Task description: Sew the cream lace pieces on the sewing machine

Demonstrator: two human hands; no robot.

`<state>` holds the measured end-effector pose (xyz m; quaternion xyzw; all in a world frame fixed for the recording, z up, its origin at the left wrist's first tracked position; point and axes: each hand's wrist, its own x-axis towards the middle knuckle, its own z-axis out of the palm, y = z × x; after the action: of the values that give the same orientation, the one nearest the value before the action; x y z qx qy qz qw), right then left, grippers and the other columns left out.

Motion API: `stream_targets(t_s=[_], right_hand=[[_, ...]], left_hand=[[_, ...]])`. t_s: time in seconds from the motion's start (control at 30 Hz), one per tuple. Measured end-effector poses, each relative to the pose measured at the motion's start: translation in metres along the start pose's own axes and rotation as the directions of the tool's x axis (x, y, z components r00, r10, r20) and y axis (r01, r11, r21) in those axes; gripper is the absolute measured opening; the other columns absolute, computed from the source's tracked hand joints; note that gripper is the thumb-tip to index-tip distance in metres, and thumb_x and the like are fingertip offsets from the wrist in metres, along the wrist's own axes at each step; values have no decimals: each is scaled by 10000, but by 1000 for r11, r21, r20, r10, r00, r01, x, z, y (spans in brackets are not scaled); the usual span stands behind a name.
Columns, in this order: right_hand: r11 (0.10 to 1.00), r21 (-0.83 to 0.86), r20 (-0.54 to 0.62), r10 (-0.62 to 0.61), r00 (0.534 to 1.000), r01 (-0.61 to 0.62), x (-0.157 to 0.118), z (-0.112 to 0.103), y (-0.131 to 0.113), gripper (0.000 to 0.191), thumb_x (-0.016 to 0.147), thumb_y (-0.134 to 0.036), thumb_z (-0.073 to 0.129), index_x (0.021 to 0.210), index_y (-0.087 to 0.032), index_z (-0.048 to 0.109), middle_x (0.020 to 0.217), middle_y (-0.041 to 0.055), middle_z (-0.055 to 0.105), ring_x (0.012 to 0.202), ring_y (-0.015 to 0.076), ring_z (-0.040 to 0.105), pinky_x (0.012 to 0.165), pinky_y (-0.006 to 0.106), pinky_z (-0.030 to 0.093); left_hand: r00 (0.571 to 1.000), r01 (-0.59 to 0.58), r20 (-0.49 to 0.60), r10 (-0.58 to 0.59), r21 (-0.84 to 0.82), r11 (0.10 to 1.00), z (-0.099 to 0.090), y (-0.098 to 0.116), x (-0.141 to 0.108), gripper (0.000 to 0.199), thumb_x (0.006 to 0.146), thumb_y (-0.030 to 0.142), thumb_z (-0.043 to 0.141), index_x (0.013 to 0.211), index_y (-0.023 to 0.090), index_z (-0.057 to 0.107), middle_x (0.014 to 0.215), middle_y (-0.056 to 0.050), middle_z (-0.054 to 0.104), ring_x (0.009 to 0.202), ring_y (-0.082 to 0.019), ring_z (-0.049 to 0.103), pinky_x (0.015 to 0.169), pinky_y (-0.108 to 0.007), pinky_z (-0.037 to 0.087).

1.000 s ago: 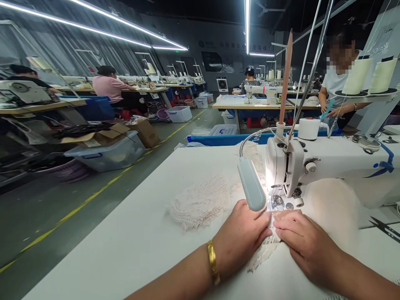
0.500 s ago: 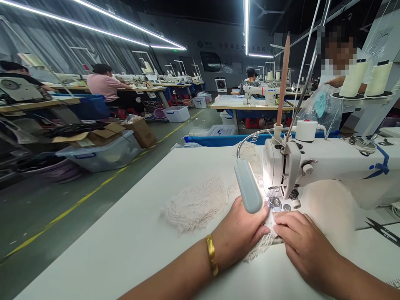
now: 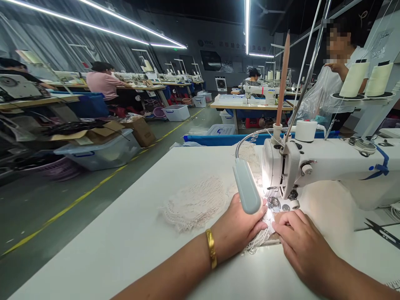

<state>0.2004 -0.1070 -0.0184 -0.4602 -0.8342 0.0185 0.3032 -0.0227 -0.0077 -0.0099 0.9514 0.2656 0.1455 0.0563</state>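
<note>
A white sewing machine stands on the white table, its needle area lit. Cream lace lies just in front of the needle. My left hand, with a gold bangle at the wrist, holds the lace's left side, thumb and fingers closed on it. On the right side of the same lace, my right hand has its fingertips pinched together at the edge. A grey lamp head hangs over my left fingers and hides part of them. Farther left lies a heap of lace.
Black thread snips lie at the right. Thread cones stand behind the machine. A person with a clear plastic bag stands beyond them. Blue cloth borders the table's far edge.
My right fingers have bunched closer together at the lace, and its lower fringe has shifted slightly. The standing person has turned and raised the plastic bag.
</note>
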Motion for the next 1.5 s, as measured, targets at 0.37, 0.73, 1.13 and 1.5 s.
stream_targets(t_s=[0.37, 0.73, 1.13, 1.5], right_hand=[[999, -16, -12, -31, 999, 31, -2, 3, 2, 333, 903, 36, 418, 1035, -210, 600, 980, 83, 606, 860, 236, 540, 731, 368, 506], [999, -25, -6, -41, 999, 41, 1, 3, 3, 324, 904, 26, 417, 1037, -205, 602, 994, 90, 625, 863, 244, 556, 740, 390, 532], [999, -6, 6, -41, 999, 41, 2, -2, 4, 291, 946, -5, 405, 1065, -205, 580, 996, 98, 647, 883, 255, 580, 770, 417, 544], [998, 19, 24, -54, 998, 54, 3, 1, 3, 287, 955, -6, 417, 1022, -202, 616, 937, 73, 605, 833, 231, 532, 704, 359, 507]], left_hand=[[995, -49, -85, 50, 3, 999, -7, 6, 3, 258, 1017, 276, 586, 1261, 200, 621, 1321, -116, 718, 1251, -332, 644, 1139, -579, 395], [996, -9, -87, 12, 33, 999, -9, 6, 5, 134, 968, 209, 645, 1099, 211, 618, 1202, -75, 749, 1123, -305, 683, 1094, -545, 399], [980, -32, -201, 7, -121, 992, -12, 28, 2, 286, 1016, 109, 446, 822, 206, 633, 815, -16, 700, 760, -187, 641, 858, -386, 486], [970, -97, -232, 79, -68, 993, -7, 29, -1, 338, 1032, 122, 425, 829, 209, 681, 809, -34, 714, 787, -197, 644, 887, -419, 490]])
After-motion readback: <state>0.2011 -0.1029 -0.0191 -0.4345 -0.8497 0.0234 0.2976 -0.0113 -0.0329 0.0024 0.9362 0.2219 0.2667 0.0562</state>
